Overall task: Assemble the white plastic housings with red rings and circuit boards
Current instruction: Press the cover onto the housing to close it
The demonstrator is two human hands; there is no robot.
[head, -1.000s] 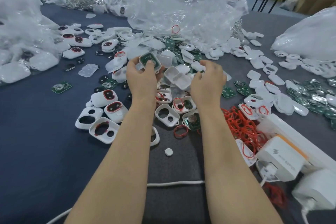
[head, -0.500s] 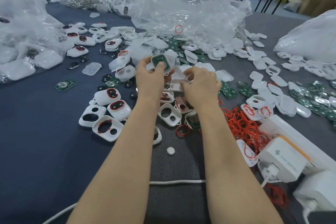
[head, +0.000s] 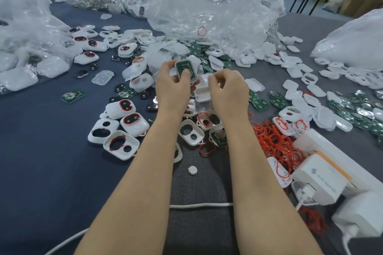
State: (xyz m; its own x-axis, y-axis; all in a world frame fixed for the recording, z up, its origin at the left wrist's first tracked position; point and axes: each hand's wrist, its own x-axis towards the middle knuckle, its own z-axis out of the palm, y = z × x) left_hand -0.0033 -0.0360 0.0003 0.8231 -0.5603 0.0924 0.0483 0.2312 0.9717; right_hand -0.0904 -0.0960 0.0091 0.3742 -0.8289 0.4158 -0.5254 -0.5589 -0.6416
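Centre of the frame, above the dark tabletop (head: 41,172): left grip (head: 174,87) curled round a white housing (head: 178,72), open side up, thumb pressed on the green circuit board (head: 182,66) seated inside. Just to the right, right grip (head: 228,89) with fingers curled and thumb close to the fingertips, over an open white shell (head: 204,92); cannot tell whether anything is pinched there. Below the wrists, empty housing fronts (head: 121,145) with two holes each, some lined in red. Left of the left forearm, two closed housings (head: 129,107) with red-ringed dark windows. Right of the right forearm, a heap of loose red rings (head: 275,141); further right, scattered green boards (head: 259,102) and white covers (head: 294,86). Upper centre, crumpled clear bags (head: 207,6). Lower right, a white charger (head: 319,176).
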